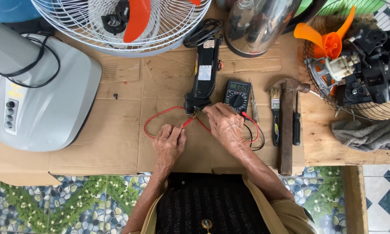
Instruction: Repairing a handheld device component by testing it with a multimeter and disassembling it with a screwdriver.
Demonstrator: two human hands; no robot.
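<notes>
Two bare hands work near the front edge of a cardboard sheet (117,143) that covers a wooden table (329,147). At the sheet's left edge stands a grey fan base (52,104) with a black cord looped over it; open cardboard lies between this base and the hands, broken only by a small black screw (115,96). Along the back edge sits a white fan guard (160,30) with an orange blade behind its wires.

Left hand (169,143): fingers curled shut, pinching the red probe (187,123) with its tip aimed at the lower end of a black part (203,78), which lies lengthwise from the back edge toward the middle. A red wire (154,119) loops out over the free cardboard to the left of this hand.

Right hand (225,125): fingers bent down at the same lower end of the black part; whether it grips a probe there, I cannot tell. Its knuckles touch the black meter (237,94), whose wires curl out beside the wrist.

Right of the meter, close together, lie a thin screwdriver (254,106), a paintbrush (275,115), a hammer (286,125) reaching to the front edge, and a black-handled screwdriver (296,125). Bare wood follows, then a grey rag (368,132) at the right edge, with a dark wire guard (355,65) holding an orange blade and black motor parts in the back right corner.
</notes>
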